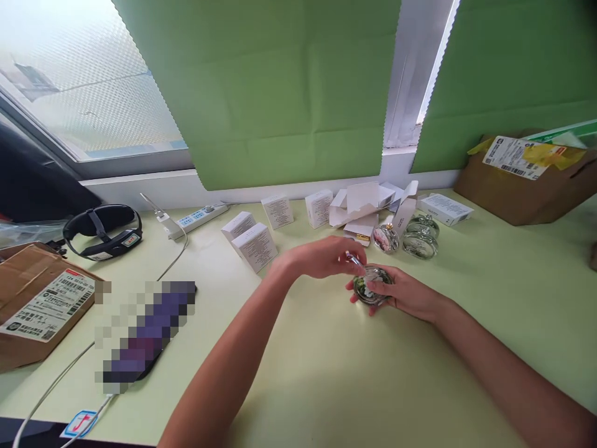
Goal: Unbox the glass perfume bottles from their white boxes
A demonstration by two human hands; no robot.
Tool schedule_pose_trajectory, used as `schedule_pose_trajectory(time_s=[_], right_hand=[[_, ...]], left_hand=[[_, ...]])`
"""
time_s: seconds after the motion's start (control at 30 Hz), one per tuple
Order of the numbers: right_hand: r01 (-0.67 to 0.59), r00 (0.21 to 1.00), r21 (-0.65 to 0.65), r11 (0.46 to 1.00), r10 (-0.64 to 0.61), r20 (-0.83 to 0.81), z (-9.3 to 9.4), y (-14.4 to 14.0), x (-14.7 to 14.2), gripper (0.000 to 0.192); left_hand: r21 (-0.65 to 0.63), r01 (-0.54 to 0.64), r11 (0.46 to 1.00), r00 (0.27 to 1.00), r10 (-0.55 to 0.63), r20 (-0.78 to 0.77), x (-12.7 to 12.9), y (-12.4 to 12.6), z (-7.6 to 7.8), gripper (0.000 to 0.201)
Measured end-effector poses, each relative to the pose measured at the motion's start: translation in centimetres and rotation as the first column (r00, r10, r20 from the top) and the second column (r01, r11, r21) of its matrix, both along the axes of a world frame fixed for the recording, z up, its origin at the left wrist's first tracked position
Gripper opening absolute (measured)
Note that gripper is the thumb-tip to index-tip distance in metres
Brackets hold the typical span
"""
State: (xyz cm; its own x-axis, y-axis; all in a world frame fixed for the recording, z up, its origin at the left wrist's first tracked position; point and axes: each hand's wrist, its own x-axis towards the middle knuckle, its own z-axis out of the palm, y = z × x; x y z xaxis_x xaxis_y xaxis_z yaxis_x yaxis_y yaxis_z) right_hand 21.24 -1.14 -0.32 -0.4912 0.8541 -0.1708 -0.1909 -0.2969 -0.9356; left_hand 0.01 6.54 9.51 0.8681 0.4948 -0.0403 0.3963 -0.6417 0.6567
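You had a pale green table (326,386) under you, running up to a window sill with green blinds (280,93) hanging over it. Along the back stood four closed small white boxes (255,247), and just right of them lay a heap of opened white cartons (364,205). Two glass jars (421,236) sat near that heap, touching each other. A white power strip (201,218) lay by the sill, its cable trailing toward you. A black head strap (103,231) rested at the left, beside a brown cardboard parcel (37,305) with a shipping label. Another labelled cardboard box (527,180) stood at the far right.
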Motion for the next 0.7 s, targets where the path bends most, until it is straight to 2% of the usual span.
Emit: schedule_pose_trajectory(time_s=[0.07,0.17,0.2,0.27,0.33,0.37,0.47,0.57,0.63,0.7], right_hand=[[-0.007,1.000,0.002,1.000,0.007,0.016,0.1,0.0,-0.1,0.036],[0.020,0.998,0.052,0.998,-0.023,0.057,0.2,0.0,-0.6,0.037],[0.047,0.996,0.075,0.996,-0.052,0.077,0.1,0.0,-0.8,0.039],[0.105,0.985,0.119,0.987,-0.120,0.124,0.0,0.1,-1.2,0.045],[0.167,0.970,0.144,0.975,-0.188,0.152,-0.1,0.1,-1.4,0.051],[0.192,0.964,0.148,0.970,-0.214,0.155,-0.1,0.1,-1.5,0.053],[0.236,0.959,0.122,0.964,-0.252,0.132,-0.2,0.1,-1.6,0.060],[0.252,0.960,0.093,0.963,-0.261,0.099,-0.1,0.1,-1.6,0.060],[0.268,0.958,0.083,0.960,-0.274,0.083,-0.2,0.2,-1.6,0.056],[0.266,0.958,0.086,0.960,-0.273,0.083,-0.2,0.3,-1.5,0.052]], left_hand=[[-0.023,0.033,0.999,0.999,-0.033,-0.009,0.1,-0.2,-0.2,0.006],[0.071,0.005,0.997,1.000,-0.003,-0.025,-0.3,0.1,0.3,0.013],[0.133,-0.039,0.990,0.997,0.046,-0.056,-0.6,0.3,0.7,0.014],[0.264,-0.188,0.946,0.971,0.219,-0.095,-1.5,1.0,1.5,0.018],[0.318,-0.334,0.887,0.923,0.376,-0.080,-2.4,1.9,1.6,0.026],[0.317,-0.366,0.875,0.907,0.412,-0.087,-2.7,2.4,1.3,0.028],[0.287,-0.357,0.889,0.887,0.419,-0.194,-2.8,3.5,-1.0,0.026],[0.300,-0.377,0.876,0.873,0.444,-0.200,-2.0,3.6,-3.1,0.031],[0.297,-0.370,0.880,0.898,0.421,-0.130,-1.5,3.0,-3.2,0.039],[0.237,-0.263,0.935,0.958,0.282,-0.048,-1.0,2.2,-2.5,0.040]])
